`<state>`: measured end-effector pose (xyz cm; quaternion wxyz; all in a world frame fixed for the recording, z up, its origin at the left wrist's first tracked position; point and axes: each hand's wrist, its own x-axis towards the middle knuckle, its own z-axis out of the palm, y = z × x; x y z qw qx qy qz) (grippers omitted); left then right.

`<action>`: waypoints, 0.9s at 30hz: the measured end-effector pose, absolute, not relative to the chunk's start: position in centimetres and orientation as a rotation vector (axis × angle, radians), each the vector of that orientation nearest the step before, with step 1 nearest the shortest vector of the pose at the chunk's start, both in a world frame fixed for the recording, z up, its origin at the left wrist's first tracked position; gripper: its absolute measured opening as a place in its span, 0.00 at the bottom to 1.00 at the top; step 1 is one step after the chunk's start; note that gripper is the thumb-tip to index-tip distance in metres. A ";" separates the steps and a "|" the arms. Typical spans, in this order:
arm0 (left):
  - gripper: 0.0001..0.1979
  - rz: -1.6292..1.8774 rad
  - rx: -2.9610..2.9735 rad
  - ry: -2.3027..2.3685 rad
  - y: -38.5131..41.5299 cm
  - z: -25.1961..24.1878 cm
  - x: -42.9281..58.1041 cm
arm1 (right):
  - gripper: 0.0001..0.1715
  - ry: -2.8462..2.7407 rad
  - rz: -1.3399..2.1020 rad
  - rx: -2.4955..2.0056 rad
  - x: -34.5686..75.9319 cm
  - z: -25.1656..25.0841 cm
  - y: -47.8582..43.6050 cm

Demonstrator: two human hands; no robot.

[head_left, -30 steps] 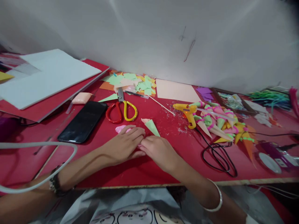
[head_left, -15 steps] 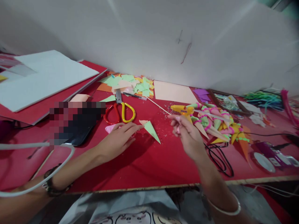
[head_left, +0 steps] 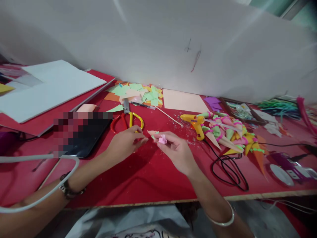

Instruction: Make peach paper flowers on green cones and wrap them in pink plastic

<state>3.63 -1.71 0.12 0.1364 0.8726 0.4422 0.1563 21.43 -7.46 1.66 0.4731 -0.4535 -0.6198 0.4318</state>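
Observation:
Above the middle of the red table, my right hand (head_left: 176, 150) pinches a small crumpled pink paper piece (head_left: 162, 139) between thumb and fingers. A paper cone with a peach top (head_left: 151, 133) and a pale green body shows just behind those fingertips, mostly hidden by the hand. My left hand (head_left: 126, 142) hovers to its left, fingers loosely bent and apart, with nothing visible in them. Just beyond my left hand lie scissors (head_left: 137, 119) with one red and one yellow handle.
A yellow glue gun (head_left: 196, 124) rests beside a heap of finished paper cones (head_left: 223, 129), its black cord (head_left: 230, 175) looped in front. Cut paper scraps (head_left: 138, 92), a peach sheet (head_left: 184, 100) and a thin stick (head_left: 169, 116) lie farther back. A dark phone (head_left: 92, 138) is at left.
My right hand has moved left from beside the glue gun, bringing the pink paper piece and now covering most of the cone. My left hand has drawn back slightly, its fingers more bent.

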 end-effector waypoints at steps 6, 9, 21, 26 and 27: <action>0.16 0.589 2.374 1.137 -1.6 0.3 3.4 | 0.17 -1.889 0.607 -1.347 21.4 1.6 -7.9; 0.13 0.751 2.136 0.968 -2.8 1.2 4.3 | 0.13 -1.973 0.451 -1.354 21.1 1.6 -7.8; 0.33 0.807 0.958 0.712 -5.9 4.0 7.4 | 0.30 -2.327 0.025 -1.107 17.3 0.9 -10.7; 0.31 0.927 1.387 0.755 -7.7 2.3 8.7 | 0.42 -2.401 0.062 -1.135 17.4 2.7 -9.8; 0.30 0.889 1.530 0.743 -8.1 2.1 8.8 | 0.43 -2.395 0.040 -1.187 17.8 3.1 -9.4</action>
